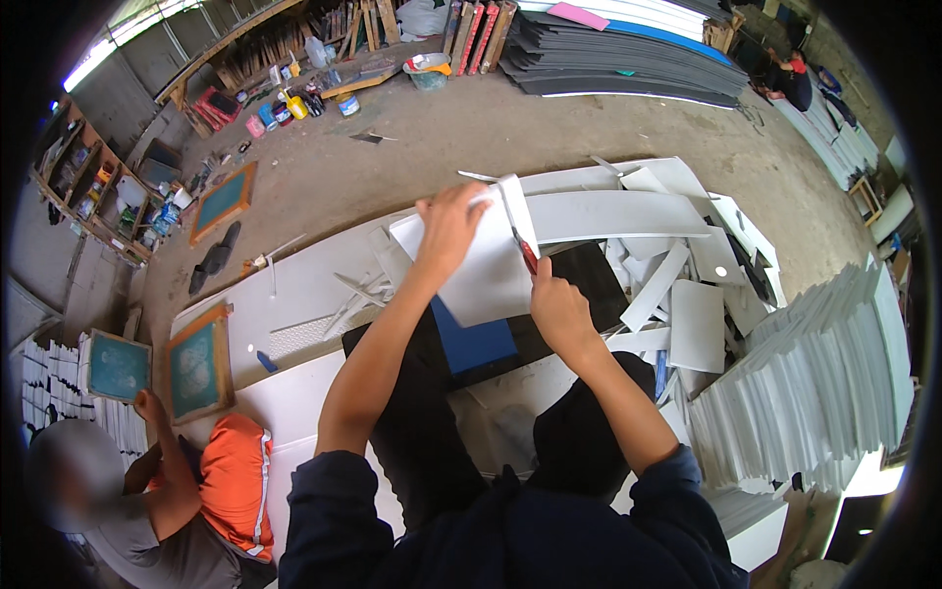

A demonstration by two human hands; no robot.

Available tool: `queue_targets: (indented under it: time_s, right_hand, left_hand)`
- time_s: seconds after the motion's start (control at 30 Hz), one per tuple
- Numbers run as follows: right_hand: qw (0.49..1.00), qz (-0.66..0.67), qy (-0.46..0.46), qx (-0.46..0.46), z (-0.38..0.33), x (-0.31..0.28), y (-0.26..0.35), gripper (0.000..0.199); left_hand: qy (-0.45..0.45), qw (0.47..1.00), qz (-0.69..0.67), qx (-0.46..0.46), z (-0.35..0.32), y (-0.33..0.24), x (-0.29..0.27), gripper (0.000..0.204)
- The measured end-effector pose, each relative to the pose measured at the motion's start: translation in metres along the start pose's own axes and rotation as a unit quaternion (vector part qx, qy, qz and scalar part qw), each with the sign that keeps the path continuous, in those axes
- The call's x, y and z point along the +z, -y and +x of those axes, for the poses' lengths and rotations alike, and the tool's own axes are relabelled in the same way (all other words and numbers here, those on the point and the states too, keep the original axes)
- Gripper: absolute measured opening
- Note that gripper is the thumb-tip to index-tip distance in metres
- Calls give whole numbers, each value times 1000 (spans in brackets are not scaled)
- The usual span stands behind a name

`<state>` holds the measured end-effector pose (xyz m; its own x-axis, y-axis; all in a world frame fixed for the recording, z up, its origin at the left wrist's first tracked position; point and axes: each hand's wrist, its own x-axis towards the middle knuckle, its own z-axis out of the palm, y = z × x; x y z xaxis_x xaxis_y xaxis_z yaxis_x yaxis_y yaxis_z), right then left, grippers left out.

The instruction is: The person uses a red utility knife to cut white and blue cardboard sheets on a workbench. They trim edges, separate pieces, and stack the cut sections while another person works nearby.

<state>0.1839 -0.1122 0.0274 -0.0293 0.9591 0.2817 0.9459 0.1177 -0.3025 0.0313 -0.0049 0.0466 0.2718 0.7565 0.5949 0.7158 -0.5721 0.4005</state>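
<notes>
A white foam-like sheet (481,280) lies over a dark board (589,280) and a blue piece (471,339) in front of my knees. My left hand (451,231) grips the sheet near its far edge, fingers bent and thumb side toward the middle. My right hand (561,314) is closed around a red-handled cutter knife (529,255). Its blade points away from me and meets the sheet near its right side. To the right of the blade stands a narrow strip (512,201) at the sheet's far corner; whether it is separate I cannot tell.
White offcuts (657,285) are heaped to the right, beside a tall stack of white sheets (814,373). At left a co-worker (147,491) holds a teal framed screen (120,366). Paint containers (294,106) and dark stacked sheets (618,59) stand farther off.
</notes>
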Motion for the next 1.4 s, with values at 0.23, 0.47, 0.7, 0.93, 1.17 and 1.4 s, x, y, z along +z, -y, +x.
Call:
queue_targets:
  time_s: [0.23, 0.47, 0.7, 0.93, 1.17, 1.4]
  right_hand:
    - [1000, 15, 17, 19, -1, 1, -5, 15]
    - [992, -121, -32, -22, 1, 9, -13, 18]
    - [989, -115, -80, -45, 7, 16, -21, 18]
    - [986, -120, -80, -77, 6, 11, -12, 16]
    - [985, -160, -18, -55, -2, 28, -18, 19]
    - [986, -158, -8, -53, -3, 28, -19, 19]
  left_hand:
    - [21, 999, -8, -43, 5, 0, -10, 23]
    - [8, 997, 3, -70, 3, 5, -12, 24]
    - [3, 999, -5, -49, 3, 0, -16, 27]
    - [-41, 996, 60, 55, 3, -10, -23, 32]
    - [-147, 978, 129, 68, 6, 0, -33, 32]
    - [-166, 974, 147, 37, 6, 4, -38, 33]
